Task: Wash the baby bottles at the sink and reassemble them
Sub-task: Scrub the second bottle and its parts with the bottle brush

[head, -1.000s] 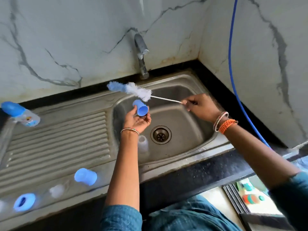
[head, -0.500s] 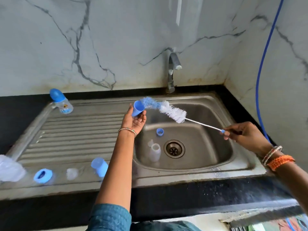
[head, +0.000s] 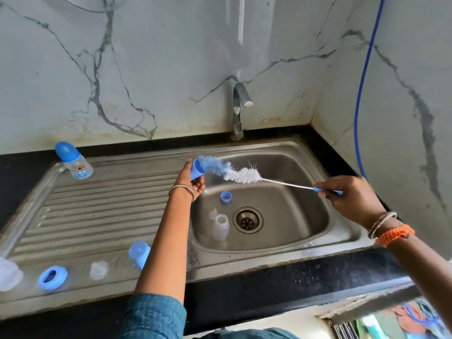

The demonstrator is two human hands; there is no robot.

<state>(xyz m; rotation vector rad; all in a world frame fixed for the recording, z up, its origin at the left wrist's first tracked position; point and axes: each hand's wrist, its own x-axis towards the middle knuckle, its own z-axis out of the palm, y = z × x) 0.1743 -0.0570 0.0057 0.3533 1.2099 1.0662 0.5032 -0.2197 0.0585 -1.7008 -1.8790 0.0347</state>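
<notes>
Head view shows the left hand (head: 193,182) curled around a small blue cap (head: 197,170) above the sink's (head: 342,231) left edge, while the right hand (head: 352,196) pinches the blue handle of the bottle brush (head: 234,172), whose bristle tip is bent into the cap's mouth. The step in hand looks like scrubbing the cap; next, the brush probably needs twisting inside it, then a rinse under the tap (head: 238,111). A clear bottle (head: 220,227) and blue ring (head: 226,196) lie in the basin, another capped bottle (head: 74,162) stands on the drainboard (head: 97,204).
</notes>
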